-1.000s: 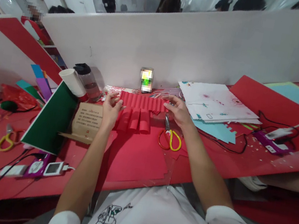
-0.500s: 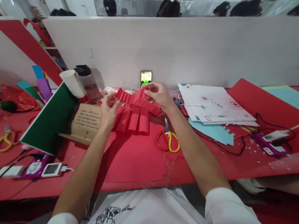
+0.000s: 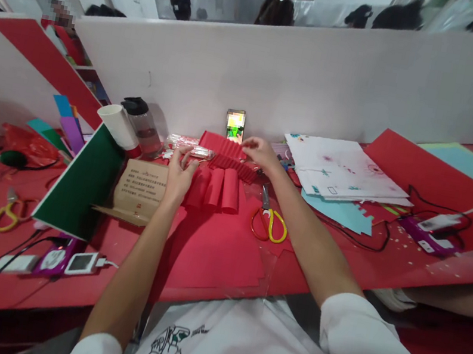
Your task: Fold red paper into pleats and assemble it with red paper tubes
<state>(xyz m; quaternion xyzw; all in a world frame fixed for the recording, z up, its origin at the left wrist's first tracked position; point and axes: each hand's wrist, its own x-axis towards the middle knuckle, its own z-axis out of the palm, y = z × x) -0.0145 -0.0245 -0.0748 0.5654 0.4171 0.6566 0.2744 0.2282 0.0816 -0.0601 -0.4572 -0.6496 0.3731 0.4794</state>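
Note:
My left hand [image 3: 180, 175] rests with its fingers on the left end of a red pleated paper strip [image 3: 223, 147] near the back of the red table [image 3: 340, 261]. My right hand [image 3: 261, 152] pinches the strip's right part, which is folded back over the lower pleats. Three red paper rolls [image 3: 218, 189] lie side by side just in front of the strip, between my hands. A flat red paper sheet [image 3: 215, 252] lies in front of them. Yellow-handled scissors [image 3: 270, 219] lie right of the rolls, under my right forearm.
A phone [image 3: 235, 125] leans on the white partition [image 3: 326, 77]. At left stand a green board [image 3: 80, 187], a brown card [image 3: 141, 191], a white cup [image 3: 116, 123] and a bottle [image 3: 141, 122]. White sheets [image 3: 342, 167], cables and devices [image 3: 429, 230] lie right; second scissors [image 3: 3, 213] far left.
My right hand has lifted the strip's right end and carried it leftward, folding the pleated strip over itself. The left hand stayed at the strip's left end.

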